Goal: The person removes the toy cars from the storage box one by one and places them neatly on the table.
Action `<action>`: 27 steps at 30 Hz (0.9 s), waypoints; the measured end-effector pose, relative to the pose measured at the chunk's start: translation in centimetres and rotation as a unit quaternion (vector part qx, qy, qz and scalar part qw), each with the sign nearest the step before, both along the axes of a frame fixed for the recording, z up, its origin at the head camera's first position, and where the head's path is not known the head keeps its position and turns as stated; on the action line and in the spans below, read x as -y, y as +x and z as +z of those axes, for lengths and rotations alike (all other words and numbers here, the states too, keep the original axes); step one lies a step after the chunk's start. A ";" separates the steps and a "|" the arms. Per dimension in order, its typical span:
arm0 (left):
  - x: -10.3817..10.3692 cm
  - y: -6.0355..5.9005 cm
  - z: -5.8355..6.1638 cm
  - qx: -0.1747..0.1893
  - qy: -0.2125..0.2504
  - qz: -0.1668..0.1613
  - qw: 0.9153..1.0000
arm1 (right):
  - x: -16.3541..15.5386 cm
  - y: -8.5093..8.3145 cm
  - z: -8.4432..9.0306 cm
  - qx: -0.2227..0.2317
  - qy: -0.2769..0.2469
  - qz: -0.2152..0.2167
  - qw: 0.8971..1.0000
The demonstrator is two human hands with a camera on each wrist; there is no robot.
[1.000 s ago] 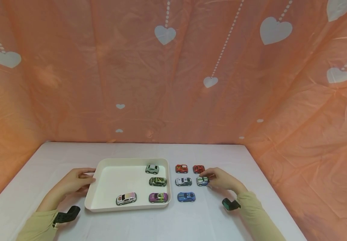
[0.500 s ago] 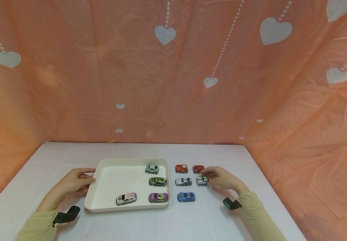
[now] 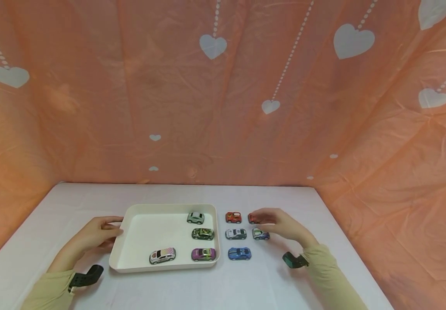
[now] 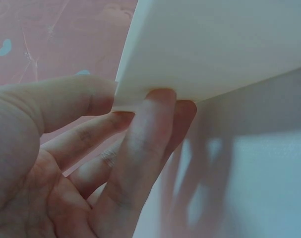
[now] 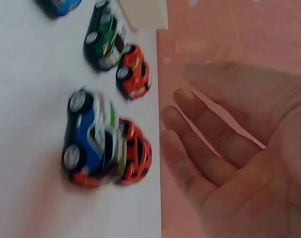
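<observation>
My left hand (image 3: 96, 232) grips the left edge of a white tray (image 3: 145, 232); in the left wrist view the thumb and fingers (image 4: 155, 119) pinch its corner from either side. Over the table to the right, my right hand (image 3: 285, 224) hovers with relaxed fingers and nothing in them. Its fingertips partly cover a red toy car with black spots (image 3: 251, 218). Just in front of that hand stands a white, blue and green toy car (image 3: 261, 234). The right wrist view shows both cars apart from the fingers (image 5: 185, 168).
Inside the tray stand a pale green car (image 3: 195, 218), a camouflage car (image 3: 202, 234), a purple car (image 3: 203, 254) and a white car (image 3: 162, 255). Between tray and right hand are a red car (image 3: 233, 217), a silver car (image 3: 236, 234) and a blue car (image 3: 240, 253).
My right hand has moved up and slightly left, from beside the white, blue and green car to over the spotted red one. My left hand and the tray have stayed put.
</observation>
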State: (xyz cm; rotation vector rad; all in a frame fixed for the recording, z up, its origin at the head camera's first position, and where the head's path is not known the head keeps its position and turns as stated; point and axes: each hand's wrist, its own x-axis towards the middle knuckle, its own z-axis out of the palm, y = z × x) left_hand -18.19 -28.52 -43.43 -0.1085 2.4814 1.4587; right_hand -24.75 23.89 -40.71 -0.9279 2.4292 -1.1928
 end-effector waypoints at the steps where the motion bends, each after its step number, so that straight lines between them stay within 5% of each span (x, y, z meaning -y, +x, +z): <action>1: 0.0 0.0 0.0 0.000 -0.003 -0.001 1.000 | 0.3 0.0 0.0 0.009 -0.007 -0.001 1.000; 18: -0.1 0.2 0.2 0.000 -0.006 -0.003 1.000 | 8.3 0.7 -0.1 0.041 -0.049 0.059 0.996; 27: -0.1 0.1 0.4 0.001 -0.005 -0.006 1.000 | 13.6 1.8 1.5 0.042 -0.052 0.104 0.992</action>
